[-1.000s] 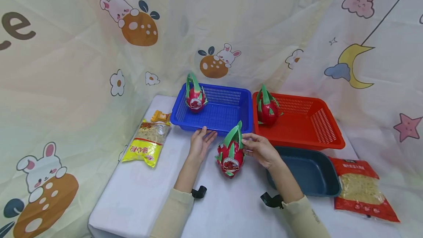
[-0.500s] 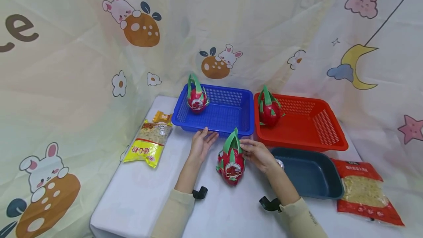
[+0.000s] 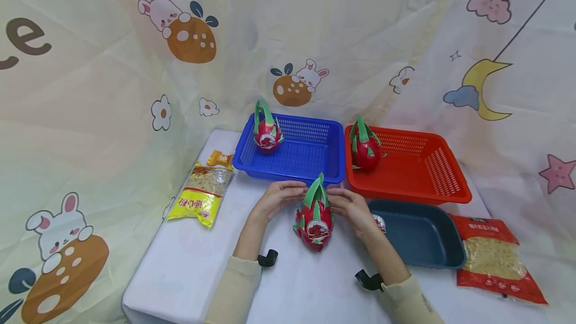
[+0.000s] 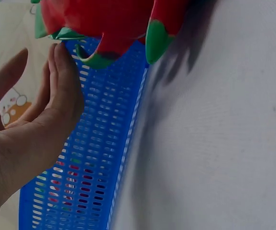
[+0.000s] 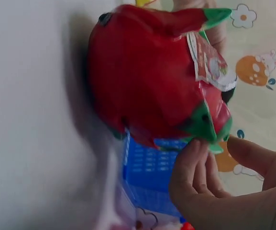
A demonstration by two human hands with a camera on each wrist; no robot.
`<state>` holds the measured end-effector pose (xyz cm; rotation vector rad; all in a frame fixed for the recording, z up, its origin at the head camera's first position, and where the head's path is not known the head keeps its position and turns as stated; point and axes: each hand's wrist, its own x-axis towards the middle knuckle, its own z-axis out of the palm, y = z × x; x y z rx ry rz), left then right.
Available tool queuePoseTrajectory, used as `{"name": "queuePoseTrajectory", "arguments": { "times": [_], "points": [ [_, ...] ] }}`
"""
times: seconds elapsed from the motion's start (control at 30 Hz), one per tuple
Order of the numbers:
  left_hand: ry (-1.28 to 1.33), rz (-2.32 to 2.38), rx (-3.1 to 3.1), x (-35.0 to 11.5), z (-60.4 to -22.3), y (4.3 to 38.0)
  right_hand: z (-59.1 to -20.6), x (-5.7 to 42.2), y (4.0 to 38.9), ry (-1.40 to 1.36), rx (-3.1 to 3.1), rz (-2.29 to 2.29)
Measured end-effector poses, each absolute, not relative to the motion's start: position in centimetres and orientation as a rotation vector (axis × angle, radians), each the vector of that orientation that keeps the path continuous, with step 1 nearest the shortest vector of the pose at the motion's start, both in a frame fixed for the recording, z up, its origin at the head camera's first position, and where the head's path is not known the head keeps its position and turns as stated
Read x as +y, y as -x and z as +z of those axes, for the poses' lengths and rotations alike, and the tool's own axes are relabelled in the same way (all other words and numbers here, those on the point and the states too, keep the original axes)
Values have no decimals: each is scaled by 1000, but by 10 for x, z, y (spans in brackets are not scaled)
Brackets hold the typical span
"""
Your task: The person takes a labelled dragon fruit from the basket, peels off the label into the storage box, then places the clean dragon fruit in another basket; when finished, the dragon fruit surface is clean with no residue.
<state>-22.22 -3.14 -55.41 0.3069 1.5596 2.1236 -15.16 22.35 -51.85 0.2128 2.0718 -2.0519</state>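
Note:
A toy-like red dragon fruit with long green leaves and a round label is between my two hands, close over the white table. My right hand pinches the tip of a green leaf, thumb on one side and fingers on the other in the right wrist view. Across from it, my left hand has its fingers extended toward the leaves, thumb held apart in the left wrist view. Just behind the fruit is a blue basket with a second dragon fruit in its left end.
Right of the blue basket, a red basket holds another dragon fruit. A dark teal tray stands in front of it, beside a red pasta bag. At left lie a yellow bag and a small orange packet.
My left hand has left the blue basket's front edge and come right, its fingers now beside the leaves. The fruit between my hands has come slightly nearer me and stands more upright.

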Motion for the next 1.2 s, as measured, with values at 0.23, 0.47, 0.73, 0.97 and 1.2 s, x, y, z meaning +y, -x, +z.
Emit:
{"name": "queuePoseTrajectory", "arguments": {
  "times": [0.23,0.47,0.73,0.97,1.2],
  "points": [
    [-319,2086,1610,-28,-552,220,-507,227,129,-249,2338,-1997],
    [-325,2057,1608,-28,-551,219,-502,225,105,-130,2345,-2040],
    [-318,2038,1625,-26,-551,217,-514,221,93,50,2259,-2033],
    [-280,2063,1649,-22,-553,216,-520,215,91,51,2312,-1986],
    [-253,2073,1643,-14,-554,213,-523,211,92,-27,2509,-1835]
  ]
}}
